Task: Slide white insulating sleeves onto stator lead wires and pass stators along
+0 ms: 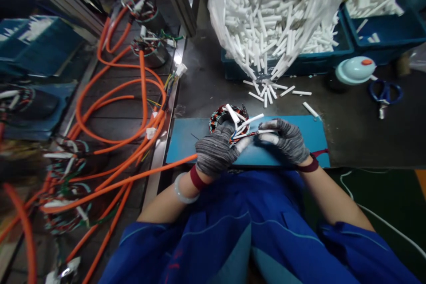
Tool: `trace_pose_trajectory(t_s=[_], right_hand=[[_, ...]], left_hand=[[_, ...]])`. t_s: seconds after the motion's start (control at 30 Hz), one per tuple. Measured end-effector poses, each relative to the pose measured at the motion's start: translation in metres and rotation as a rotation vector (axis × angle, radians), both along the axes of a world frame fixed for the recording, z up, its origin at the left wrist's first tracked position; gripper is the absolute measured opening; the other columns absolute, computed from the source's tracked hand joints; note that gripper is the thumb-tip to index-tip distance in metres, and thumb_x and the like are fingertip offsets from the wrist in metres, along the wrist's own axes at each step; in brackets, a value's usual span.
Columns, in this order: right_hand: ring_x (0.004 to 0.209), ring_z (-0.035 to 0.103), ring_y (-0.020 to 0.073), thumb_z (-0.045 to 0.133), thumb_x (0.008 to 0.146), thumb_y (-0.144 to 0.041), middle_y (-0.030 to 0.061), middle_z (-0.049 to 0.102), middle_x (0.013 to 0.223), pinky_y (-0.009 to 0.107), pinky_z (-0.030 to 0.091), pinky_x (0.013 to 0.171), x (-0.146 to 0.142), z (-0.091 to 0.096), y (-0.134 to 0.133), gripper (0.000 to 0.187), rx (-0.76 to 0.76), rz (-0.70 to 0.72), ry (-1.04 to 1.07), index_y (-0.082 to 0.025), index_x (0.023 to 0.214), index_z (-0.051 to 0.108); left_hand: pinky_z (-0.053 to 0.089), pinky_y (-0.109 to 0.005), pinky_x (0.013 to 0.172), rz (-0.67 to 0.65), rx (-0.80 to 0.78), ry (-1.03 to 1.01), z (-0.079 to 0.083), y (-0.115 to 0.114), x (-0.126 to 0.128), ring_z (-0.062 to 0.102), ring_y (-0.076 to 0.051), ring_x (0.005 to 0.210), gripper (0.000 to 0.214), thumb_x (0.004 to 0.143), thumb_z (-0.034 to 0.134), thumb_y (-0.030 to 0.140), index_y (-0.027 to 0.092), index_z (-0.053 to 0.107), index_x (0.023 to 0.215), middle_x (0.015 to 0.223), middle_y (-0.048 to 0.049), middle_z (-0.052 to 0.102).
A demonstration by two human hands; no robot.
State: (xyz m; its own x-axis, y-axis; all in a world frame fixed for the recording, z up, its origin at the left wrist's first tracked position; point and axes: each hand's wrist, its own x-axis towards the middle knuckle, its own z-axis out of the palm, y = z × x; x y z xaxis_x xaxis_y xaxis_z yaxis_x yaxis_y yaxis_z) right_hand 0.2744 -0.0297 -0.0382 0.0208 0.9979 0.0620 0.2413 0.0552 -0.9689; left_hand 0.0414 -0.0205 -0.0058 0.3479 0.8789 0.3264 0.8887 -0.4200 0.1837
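Note:
A motor stator (pixel 218 115) with red, black and pale windings rests on a blue board (pixel 282 155). My left hand (pixel 216 148), in a grey knit glove with white fingertips, closes on the stator's near side and its leads. An orange cable (pixel 173 163) runs out from under that hand to the left. White sleeves (pixel 252 120) sit over several of the leads. With thumb and fingers my right hand (pixel 286 138), gloved alike, pinches a white sleeve (pixel 267 132) at the end of a reddish lead.
Loose white sleeves (pixel 266 93) lie beyond the board, below a clear plastic bag (pixel 226 22) full of them in a blue bin (pixel 233 69). Rightward are a pale blue-lidded container (pixel 354 71) and scissors (pixel 384 93). Orange cables (pixel 123 142) and more stators (pixel 149 46) crowd the left.

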Motion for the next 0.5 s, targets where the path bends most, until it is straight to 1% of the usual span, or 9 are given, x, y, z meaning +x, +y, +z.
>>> trace_pose_trajectory(t_s=[0.07,0.17,0.23,0.3,0.4,0.47,0.5], right_hand=[[0.089,0.075,0.0248,0.084,0.078,-0.052,0.0024,0.08,0.095,0.041,0.061,0.086,-0.001,0.003,0.002,0.029,0.04,0.014,-0.025,-0.028,0.094,0.081],[0.085,0.074,0.0234,0.083,0.08,-0.05,0.002,0.08,0.091,0.038,0.06,0.083,0.0,0.006,0.006,0.024,0.102,0.118,-0.053,-0.03,0.093,0.081],[0.084,0.074,0.0229,0.08,0.084,-0.05,0.0016,0.079,0.092,0.038,0.06,0.082,0.002,0.006,0.009,0.022,0.145,0.191,-0.093,-0.032,0.096,0.082],[0.083,0.073,0.023,0.075,0.088,-0.05,0.0015,0.079,0.093,0.039,0.06,0.083,0.002,0.006,0.013,0.022,0.194,0.227,-0.187,-0.034,0.102,0.081],[0.083,0.073,0.0251,0.069,0.093,-0.049,0.0036,0.079,0.09,0.04,0.06,0.082,0.001,0.007,0.015,0.024,0.281,0.227,-0.383,-0.035,0.108,0.08],[0.083,0.074,0.0264,0.066,0.094,-0.047,0.0051,0.079,0.092,0.04,0.061,0.078,-0.002,0.007,0.013,0.024,0.314,0.22,-0.444,-0.034,0.109,0.079],[0.082,0.075,0.0264,0.065,0.094,-0.045,0.0051,0.08,0.096,0.039,0.062,0.074,-0.004,0.006,0.01,0.024,0.317,0.232,-0.429,-0.034,0.111,0.078]], left_hand=[[0.043,-0.033,0.057,-0.014,0.062,0.007,0.0,0.001,0.003,0.072,-0.027,0.071,0.049,0.093,0.06,0.063,0.015,0.073,0.093,0.084,-0.0105,0.077],[0.043,-0.034,0.057,-0.043,0.161,-0.02,-0.003,0.001,0.002,0.072,-0.027,0.071,0.046,0.094,0.062,0.059,0.015,0.074,0.095,0.088,-0.0103,0.078],[0.043,-0.032,0.057,-0.059,0.178,-0.014,-0.006,0.001,0.0,0.072,-0.025,0.071,0.045,0.094,0.061,0.058,0.015,0.074,0.095,0.087,-0.0104,0.077],[0.041,-0.031,0.056,-0.061,0.172,0.012,-0.011,0.002,-0.002,0.069,-0.023,0.067,0.043,0.096,0.06,0.056,0.015,0.074,0.093,0.08,-0.0101,0.075],[0.037,-0.031,0.054,-0.061,0.211,0.035,-0.018,0.003,-0.003,0.063,-0.02,0.057,0.039,0.097,0.06,0.051,0.014,0.072,0.089,0.068,-0.0083,0.069],[0.035,-0.031,0.052,-0.068,0.268,0.047,-0.021,0.0,-0.002,0.061,-0.02,0.054,0.039,0.097,0.06,0.051,0.015,0.07,0.085,0.063,-0.0073,0.066],[0.034,-0.031,0.05,-0.081,0.283,0.055,-0.021,-0.001,-0.001,0.061,-0.02,0.053,0.039,0.098,0.06,0.051,0.016,0.07,0.084,0.062,-0.0068,0.065]])
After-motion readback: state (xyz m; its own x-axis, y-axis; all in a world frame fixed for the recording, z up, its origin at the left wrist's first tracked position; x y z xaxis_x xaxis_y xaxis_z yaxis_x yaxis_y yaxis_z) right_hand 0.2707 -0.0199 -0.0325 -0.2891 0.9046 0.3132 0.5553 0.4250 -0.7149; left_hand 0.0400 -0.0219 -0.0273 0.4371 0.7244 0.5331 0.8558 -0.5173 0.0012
